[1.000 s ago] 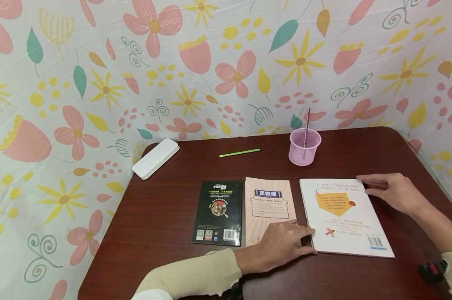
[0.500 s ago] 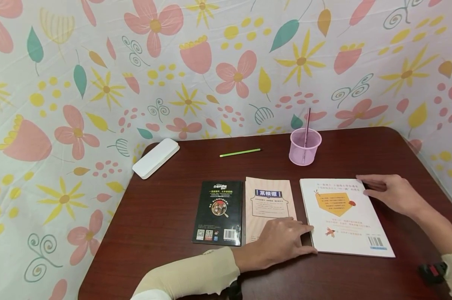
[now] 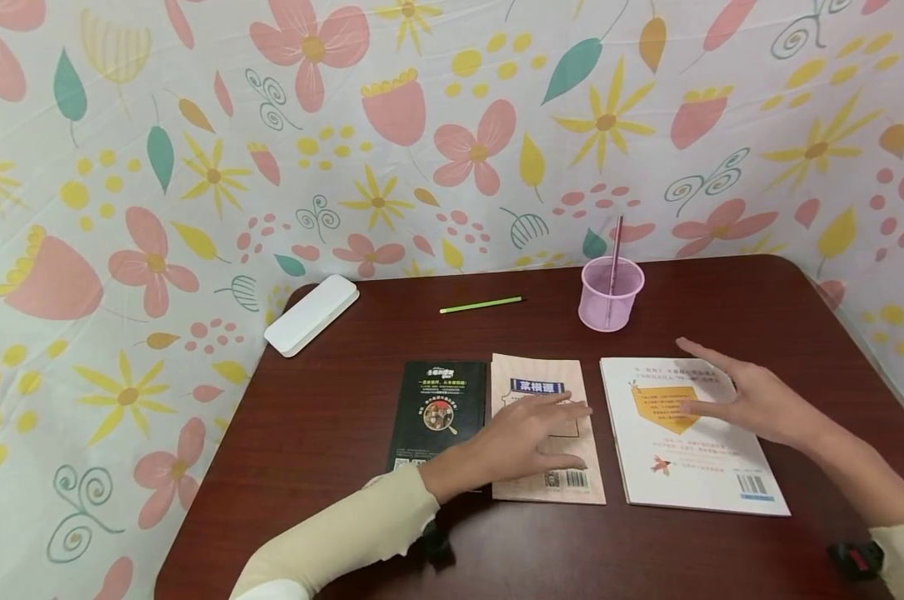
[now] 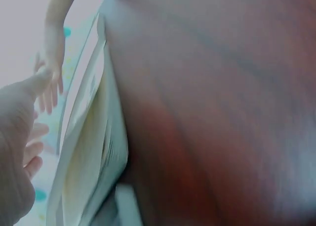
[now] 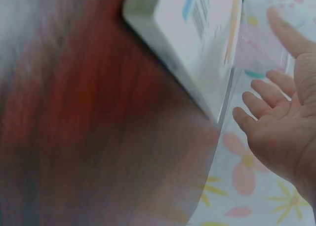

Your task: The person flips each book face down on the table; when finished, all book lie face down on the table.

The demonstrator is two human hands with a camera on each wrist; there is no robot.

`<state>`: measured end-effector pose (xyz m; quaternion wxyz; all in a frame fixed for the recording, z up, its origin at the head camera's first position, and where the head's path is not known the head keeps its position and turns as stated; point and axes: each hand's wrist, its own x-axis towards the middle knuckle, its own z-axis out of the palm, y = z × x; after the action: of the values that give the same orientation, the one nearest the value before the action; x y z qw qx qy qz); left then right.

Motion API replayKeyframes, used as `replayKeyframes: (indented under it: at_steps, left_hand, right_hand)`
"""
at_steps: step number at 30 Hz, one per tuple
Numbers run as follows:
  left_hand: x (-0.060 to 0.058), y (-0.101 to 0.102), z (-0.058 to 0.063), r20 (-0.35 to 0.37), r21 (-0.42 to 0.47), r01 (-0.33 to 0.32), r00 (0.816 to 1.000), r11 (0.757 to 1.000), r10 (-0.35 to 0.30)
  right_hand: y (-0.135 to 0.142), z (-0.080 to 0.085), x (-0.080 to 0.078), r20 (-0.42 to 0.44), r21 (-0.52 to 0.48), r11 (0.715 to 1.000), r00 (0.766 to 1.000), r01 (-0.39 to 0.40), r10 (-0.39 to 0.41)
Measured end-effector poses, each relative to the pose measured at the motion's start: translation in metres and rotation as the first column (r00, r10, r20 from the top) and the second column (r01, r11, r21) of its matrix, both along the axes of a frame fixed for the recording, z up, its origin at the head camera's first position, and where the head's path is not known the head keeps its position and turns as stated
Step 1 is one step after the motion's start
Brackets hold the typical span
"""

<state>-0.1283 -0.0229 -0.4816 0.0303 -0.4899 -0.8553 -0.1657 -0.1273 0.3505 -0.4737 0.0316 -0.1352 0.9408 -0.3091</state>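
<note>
Three books lie side by side on the dark wooden table. My left hand (image 3: 522, 437) is over the middle one, a pale pink book (image 3: 588, 467), with its fingers spread and nothing held. Part of that book's cover is hidden by the hand. To its left lies a black book (image 3: 429, 400), partly behind my forearm. My right hand (image 3: 770, 408), fingers extended and holding nothing, is above the white book (image 3: 702, 475) on the right. In the right wrist view, the palm of the right hand (image 5: 289, 112) appears raised apart from the thick white book (image 5: 197, 48).
Behind the books, a green pencil (image 3: 481, 305) lies on the table (image 3: 377, 333). A pink mesh pen cup (image 3: 607, 307) with one purple pencil stands near the back edge. At the back left is a white case (image 3: 312, 317). Floral cloth (image 3: 272, 167) hangs behind.
Both hands have left the white book's edges. The left hand moved left over the pink book; the right moved left above the white book. The books stayed in place.
</note>
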Motion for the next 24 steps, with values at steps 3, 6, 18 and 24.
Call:
replayKeyframes:
  at_steps: [3, 6, 18, 24]
  left_hand:
    - [-0.01, -0.018, 0.001, 0.046, -0.012, 0.003, 0.999, 1.0, -0.003]
    - [-0.019, -0.039, 0.002, 0.085, -0.006, -0.005, 0.996, 1.0, 0.006]
    - [-0.037, -0.119, -0.011, 0.257, 0.055, -0.115, 0.961, 0.992, 0.098]
    - [-0.039, -0.147, -0.02, 0.292, 0.06, -0.197, 0.941, 0.978, 0.172]
  right_hand:
    - [-0.011, 0.001, 0.005, 0.016, -0.028, 0.998, 0.998, -0.053, 0.054]
    - [-0.019, 0.0, 0.01, -0.005, -0.023, 0.994, 0.995, -0.103, 0.103]
    - [-0.03, -0.011, 0.021, -0.016, -0.12, 0.981, 0.989, -0.15, 0.149]
    - [-0.033, -0.016, 0.025, -0.055, -0.169, 0.969, 0.983, -0.181, 0.175]
